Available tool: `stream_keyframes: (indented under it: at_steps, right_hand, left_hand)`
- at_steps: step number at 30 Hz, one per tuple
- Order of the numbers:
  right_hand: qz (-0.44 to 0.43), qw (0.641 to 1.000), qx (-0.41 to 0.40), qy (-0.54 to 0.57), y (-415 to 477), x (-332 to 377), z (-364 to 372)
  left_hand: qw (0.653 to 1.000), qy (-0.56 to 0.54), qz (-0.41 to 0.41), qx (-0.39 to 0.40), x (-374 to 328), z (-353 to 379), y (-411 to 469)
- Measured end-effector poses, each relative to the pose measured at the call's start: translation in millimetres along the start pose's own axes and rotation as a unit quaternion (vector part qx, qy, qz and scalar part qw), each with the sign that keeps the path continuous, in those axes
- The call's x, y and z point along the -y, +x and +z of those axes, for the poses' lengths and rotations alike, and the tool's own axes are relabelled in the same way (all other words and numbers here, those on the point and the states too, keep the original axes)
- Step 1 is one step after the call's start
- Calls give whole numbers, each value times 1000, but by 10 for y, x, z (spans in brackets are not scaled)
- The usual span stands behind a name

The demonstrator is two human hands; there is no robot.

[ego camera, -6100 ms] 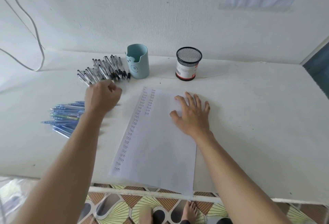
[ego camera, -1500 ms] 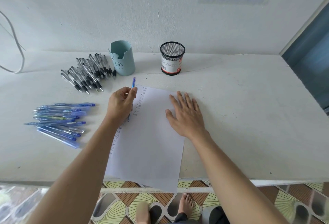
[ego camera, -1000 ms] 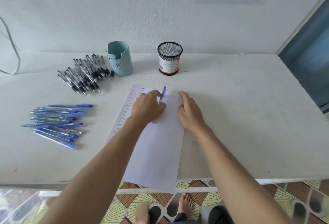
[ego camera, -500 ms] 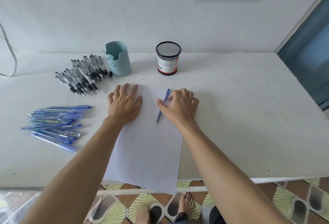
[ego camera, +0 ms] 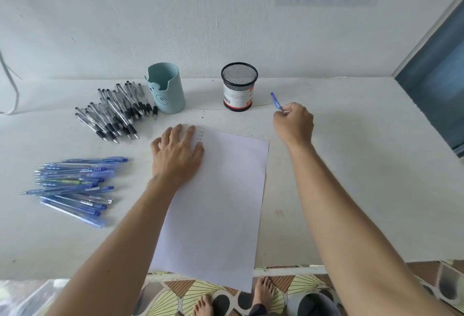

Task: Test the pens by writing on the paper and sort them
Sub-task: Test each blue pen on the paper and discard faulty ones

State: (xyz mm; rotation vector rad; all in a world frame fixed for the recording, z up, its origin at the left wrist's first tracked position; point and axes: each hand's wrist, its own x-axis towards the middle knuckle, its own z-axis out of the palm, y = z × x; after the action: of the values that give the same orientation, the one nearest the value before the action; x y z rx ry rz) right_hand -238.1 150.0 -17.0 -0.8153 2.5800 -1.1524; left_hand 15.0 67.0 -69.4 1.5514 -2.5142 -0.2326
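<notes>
Bare forearms (ego camera: 339, 202), bare feet (ego camera: 263, 293), a dark trouser hem (ego camera: 257, 312).

Even, soft daylight with a cool bluish cast over the white tabletop (ego camera: 351, 190) and the white plaster wall (ego camera: 226, 14); no glare, no hard highlights. Shadows are weak and soft-edged: a pale one spreads from the pale teal plastic pen holder (ego camera: 167, 89), beyond the left hand (ego camera: 177, 156), toward the black wire-mesh cup (ego camera: 238, 87). The right hand (ego camera: 293, 124) and its blue pen (ego camera: 276, 101) are slightly smeared by motion. Wide-angle stretch: forearms balloon toward the lower edge, straight lines lean near the sides. Lower-left corner, below the left arm, washed out and unfocused. General compression softness; small marks on the white paper sheet (ego camera: 226, 202) by the left fingertips are illegible.
</notes>
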Motion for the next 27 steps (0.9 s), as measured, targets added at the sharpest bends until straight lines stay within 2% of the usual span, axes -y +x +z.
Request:
stream_keyframes:
  at_steps: [7, 11, 18, 21, 24, 25, 27]
  right_hand:
    - [-68, 997, 1, -21, 527, 38, 331]
    - [-50, 998, -11, -49, 578, 1, 462]
    - [-42, 995, 15, -90, 566, 9, 459]
    - [-43, 993, -3, -110, 390, 77, 384]
    - [-107, 993, -27, -48, 14, 175, 354]
    - [-139, 990, -16, -23, -126, 176, 375]
    - [-194, 979, 49, -42, -423, 138, 418]
  left_hand:
    - [1000, 0, -6, -3, 15, -5, 2]
    - [1000, -7, -8, -5, 19, -10, 3]
    - [1000, -13, -13, -2, 12, -27, -6]
    - [999, -34, -21, -4, 20, -36, 2]
    - [995, -94, -40, 0, 52, -83, 24]
    - [992, -120, -42, 2, 65, -112, 26]
    - [980, -193, -47, -4, 96, -195, 10]
